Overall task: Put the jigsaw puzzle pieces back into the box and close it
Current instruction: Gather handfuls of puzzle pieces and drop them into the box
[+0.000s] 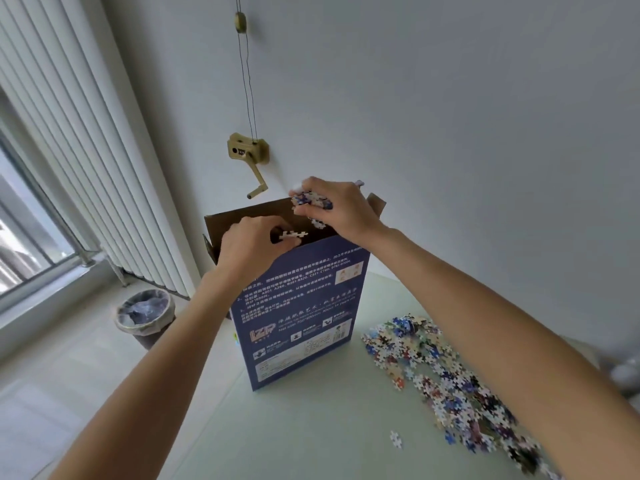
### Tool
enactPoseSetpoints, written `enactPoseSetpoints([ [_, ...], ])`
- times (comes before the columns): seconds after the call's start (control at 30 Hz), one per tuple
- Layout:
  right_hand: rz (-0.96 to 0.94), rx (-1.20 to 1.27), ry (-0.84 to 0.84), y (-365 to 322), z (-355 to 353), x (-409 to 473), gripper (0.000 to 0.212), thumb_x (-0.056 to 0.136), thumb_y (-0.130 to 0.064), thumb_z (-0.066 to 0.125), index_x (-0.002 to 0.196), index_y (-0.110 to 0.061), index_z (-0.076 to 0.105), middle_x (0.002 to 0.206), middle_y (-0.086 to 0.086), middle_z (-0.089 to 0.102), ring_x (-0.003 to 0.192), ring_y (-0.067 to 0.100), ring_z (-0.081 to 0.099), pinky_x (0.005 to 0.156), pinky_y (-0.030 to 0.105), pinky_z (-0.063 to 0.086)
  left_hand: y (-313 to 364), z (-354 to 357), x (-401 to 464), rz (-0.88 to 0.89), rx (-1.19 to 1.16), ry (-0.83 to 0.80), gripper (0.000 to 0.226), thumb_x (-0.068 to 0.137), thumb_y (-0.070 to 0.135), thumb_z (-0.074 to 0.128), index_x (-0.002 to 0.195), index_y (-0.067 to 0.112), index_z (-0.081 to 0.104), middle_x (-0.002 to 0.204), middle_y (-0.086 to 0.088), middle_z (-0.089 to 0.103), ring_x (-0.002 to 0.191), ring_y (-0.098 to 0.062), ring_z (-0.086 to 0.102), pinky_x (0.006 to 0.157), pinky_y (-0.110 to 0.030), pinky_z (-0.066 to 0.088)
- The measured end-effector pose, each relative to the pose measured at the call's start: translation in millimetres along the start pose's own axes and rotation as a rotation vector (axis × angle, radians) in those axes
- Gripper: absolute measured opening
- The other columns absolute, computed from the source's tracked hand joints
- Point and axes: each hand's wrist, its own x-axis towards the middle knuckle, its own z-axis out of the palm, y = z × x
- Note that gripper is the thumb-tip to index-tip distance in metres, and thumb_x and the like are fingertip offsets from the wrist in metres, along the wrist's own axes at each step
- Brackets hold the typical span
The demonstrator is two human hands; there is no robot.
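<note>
A tall blue puzzle box [299,317] stands upright on the pale green table [311,427], its brown top flaps open. My left hand [249,247] is at the box's open top and pinches a few joined puzzle pieces [294,234] over the opening. Just right of it and a little higher, my right hand [341,206] grips a clump of puzzle pieces [310,199] above the opening. A big heap of loose puzzle pieces [446,372] lies on the table right of the box, partly hidden by my right forearm.
A single piece [396,439] lies apart near the front of the table. A lined bin [145,315] stands on the floor to the left, below vertical blinds [69,133]. A brass crank [247,157] is fixed to the wall behind the box.
</note>
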Motion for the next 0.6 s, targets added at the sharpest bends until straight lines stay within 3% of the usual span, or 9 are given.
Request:
enactPoseSetpoints([
  [0.13,0.004,0.064,-0.094,10.4,18.7,-5.5,0.025,0.085,-0.025,0.065,0.108,-0.015,0.064,0.103,0.0,0.07,0.095,0.015,0.065,0.082,0.036,0.053,-2.4,3.8,-2.6,0.036,-0.106,0.109,0.017,0.084,0.03,0.067,0.098,0.022,0.071,0.088,-0.001,0.072,0.08,-0.021,0.065,0.071,-0.035,0.052],
  [0.27,0.062,0.077,-0.209,15.3,24.1,-5.0,0.02,0.089,-0.029,0.059,0.106,-0.02,0.065,0.101,-0.003,0.069,0.094,0.01,0.063,0.08,0.038,0.053,-9.5,3.8,-1.2,0.012,-0.065,0.085,0.018,0.087,0.03,0.063,0.1,0.021,0.072,0.088,-0.004,0.072,0.079,-0.021,0.064,0.072,-0.037,0.054],
  [0.37,0.092,0.086,-0.271,16.2,27.4,-6.2,0.019,0.091,-0.025,0.057,0.107,-0.018,0.066,0.099,-0.008,0.066,0.092,0.006,0.06,0.081,0.033,0.051,-12.1,0.8,-3.1,0.021,-0.07,0.062,0.018,0.087,0.026,0.063,0.103,0.022,0.071,0.093,-0.001,0.072,0.082,-0.018,0.065,0.075,-0.035,0.054],
  [0.5,0.124,0.041,-0.286,15.5,28.0,-6.3,0.018,0.092,-0.025,0.055,0.104,-0.019,0.067,0.097,-0.006,0.064,0.091,0.011,0.058,0.081,0.039,0.05,-17.7,-1.5,-8.5,0.035,-0.177,0.136,0.015,0.083,0.016,0.067,0.097,0.02,0.07,0.09,0.003,0.071,0.08,-0.009,0.064,0.076,-0.025,0.053],
  [0.6,0.144,0.041,-0.307,11.8,25.2,-6.4,0.02,0.092,-0.026,0.054,0.107,-0.02,0.065,0.103,-0.005,0.067,0.095,0.01,0.059,0.086,0.037,0.049,-16.7,-0.5,-13.0,0.062,-0.179,0.172,0.012,0.088,0.021,0.062,0.097,0.021,0.07,0.088,0.004,0.071,0.076,-0.007,0.062,0.072,-0.021,0.052],
])
